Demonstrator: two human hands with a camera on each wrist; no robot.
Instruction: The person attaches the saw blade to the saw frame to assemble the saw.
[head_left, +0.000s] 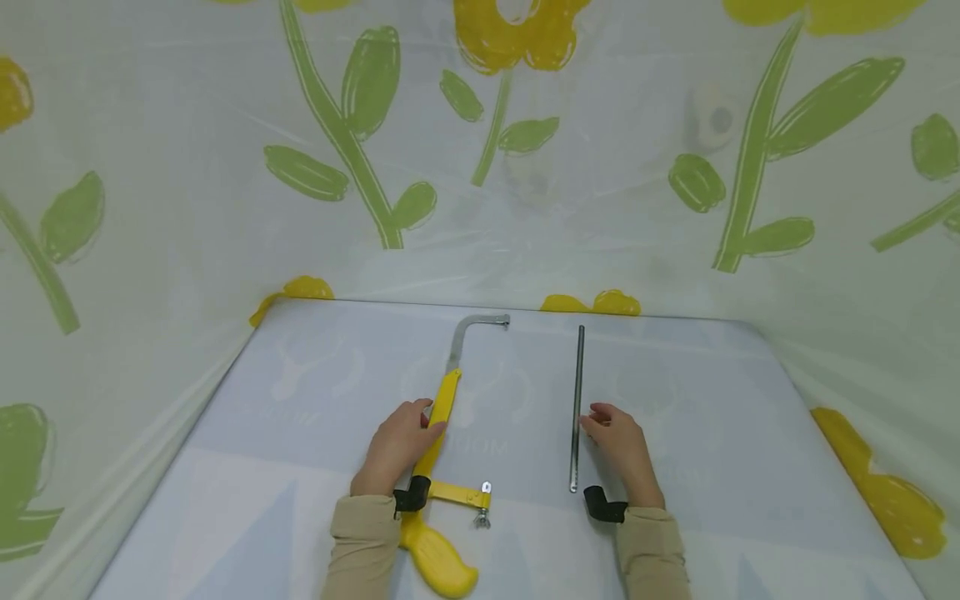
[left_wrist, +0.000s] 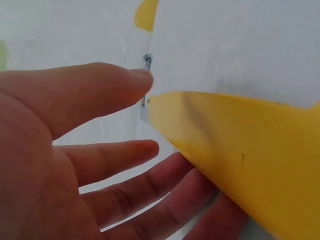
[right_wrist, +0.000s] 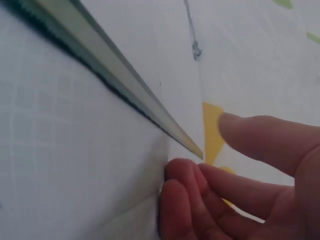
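A hacksaw frame (head_left: 439, 421) with a yellow body, a curved metal front end and a yellow handle (head_left: 442, 562) lies on the table without a blade between its ends. Beside it my left hand (head_left: 397, 442) has its thumb and fingers spread about the yellow bar (left_wrist: 235, 150); some fingertips pass behind the bar in the left wrist view. To the right, a separate thin hacksaw blade (head_left: 577, 408) lies lengthwise, its toothed edge showing in the right wrist view. My right hand (head_left: 618, 442) is at the blade's right side, thumb apart from the loosely bent fingers (right_wrist: 182, 200).
A wing nut (head_left: 482, 520) sits on the frame's short yellow arm near the handle. The white table (head_left: 675, 375) meets a hanging sheet with printed flowers (head_left: 600, 208) at its back and sides. Black wrist mounts (head_left: 412, 494) are on both forearms.
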